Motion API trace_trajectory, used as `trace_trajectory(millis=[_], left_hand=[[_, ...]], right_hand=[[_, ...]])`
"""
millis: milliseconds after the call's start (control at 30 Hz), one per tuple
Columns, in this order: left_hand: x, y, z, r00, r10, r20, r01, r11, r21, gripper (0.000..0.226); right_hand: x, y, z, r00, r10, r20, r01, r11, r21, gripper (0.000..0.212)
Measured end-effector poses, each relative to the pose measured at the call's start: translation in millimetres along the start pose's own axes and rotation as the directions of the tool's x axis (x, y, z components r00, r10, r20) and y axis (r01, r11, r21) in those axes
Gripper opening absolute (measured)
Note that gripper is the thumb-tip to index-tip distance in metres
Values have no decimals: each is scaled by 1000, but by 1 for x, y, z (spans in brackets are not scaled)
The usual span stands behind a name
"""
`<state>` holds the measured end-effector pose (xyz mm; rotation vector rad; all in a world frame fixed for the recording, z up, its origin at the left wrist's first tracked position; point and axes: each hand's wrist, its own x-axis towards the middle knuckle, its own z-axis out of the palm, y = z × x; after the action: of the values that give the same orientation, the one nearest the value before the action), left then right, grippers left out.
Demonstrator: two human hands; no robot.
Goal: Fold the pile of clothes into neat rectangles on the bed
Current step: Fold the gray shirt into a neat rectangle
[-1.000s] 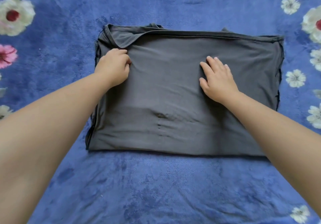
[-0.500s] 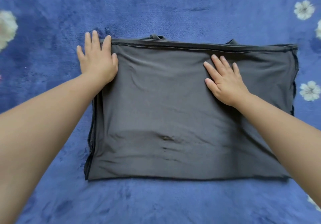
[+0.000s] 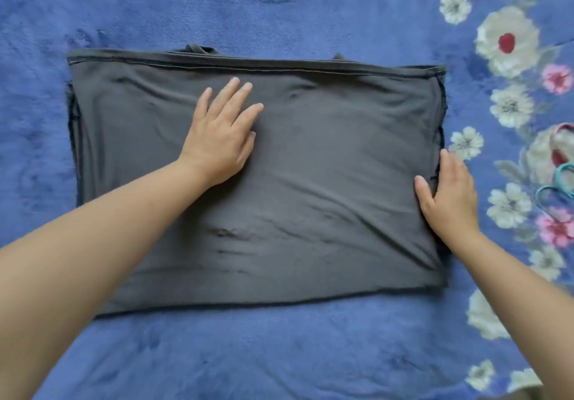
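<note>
A dark grey garment (image 3: 326, 166) lies folded into a wide rectangle on the blue bed blanket (image 3: 279, 353), hem seam along its far edge. My left hand (image 3: 220, 134) presses flat on the cloth left of its middle, fingers straight and spread. At the garment's right edge is my right hand (image 3: 448, 196): the thumb lies on the fabric, and the straight fingers run along the edge where cloth meets blanket. Whether any fingertips are under the edge is hidden.
The blanket has a band of white and pink flowers (image 3: 506, 42) down the right side. Teal hanger loops (image 3: 557, 185) and a pink-and-white item (image 3: 559, 145) poke in at the right border. Bare blue blanket surrounds the garment.
My left hand moved from the far left corner to the cloth's middle. My right hand slid off the middle to the right edge. The view shifted right.
</note>
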<state>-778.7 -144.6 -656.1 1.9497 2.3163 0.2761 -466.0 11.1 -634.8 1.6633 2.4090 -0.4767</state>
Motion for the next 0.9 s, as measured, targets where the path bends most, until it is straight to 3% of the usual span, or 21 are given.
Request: trace_trajectory(millis=[100,167,233,300,367,433,500,567,700,800,900], left_hand=[[2,34,10,998,53,-23,-54,998,-18,37],[7,59,12,997,75,-12,-75,997,-36,38],[18,81,12,993,114,23,-113,992,-52,39],[36,103,8,984,143,104,-138,989,-51,38],[61,128,2,968,176,180,-171,984,-42,40],[82,150,-5,951,169,259,-170,985,-17,41],[104,172,-3,918,141,371,-171,984,50,45],[122,191,-8,878,119,464,-185,978,99,55],[151,225,-4,836,153,527,-286,941,181,65],[170,236,2,802,148,579,-349,902,253,61],[187,243,5,811,78,580,-309,899,310,53]], right_hand=[[7,5,-11,996,87,32,-91,976,196,69],[7,9,-15,984,86,158,-121,966,229,41],[5,17,-16,940,7,342,-87,971,221,35],[2,26,-17,831,-49,554,-138,946,292,40],[-3,39,-22,669,-104,736,-250,901,355,33],[-12,48,-18,529,-127,839,-287,904,318,22],[-22,63,-12,478,-163,863,-300,893,335,26],[-32,74,-4,486,-220,846,-332,849,411,21],[-47,88,4,530,-310,789,-350,768,536,21],[-50,92,10,558,-326,763,-340,749,569,22],[-45,89,10,559,-290,776,-407,720,562,30]])
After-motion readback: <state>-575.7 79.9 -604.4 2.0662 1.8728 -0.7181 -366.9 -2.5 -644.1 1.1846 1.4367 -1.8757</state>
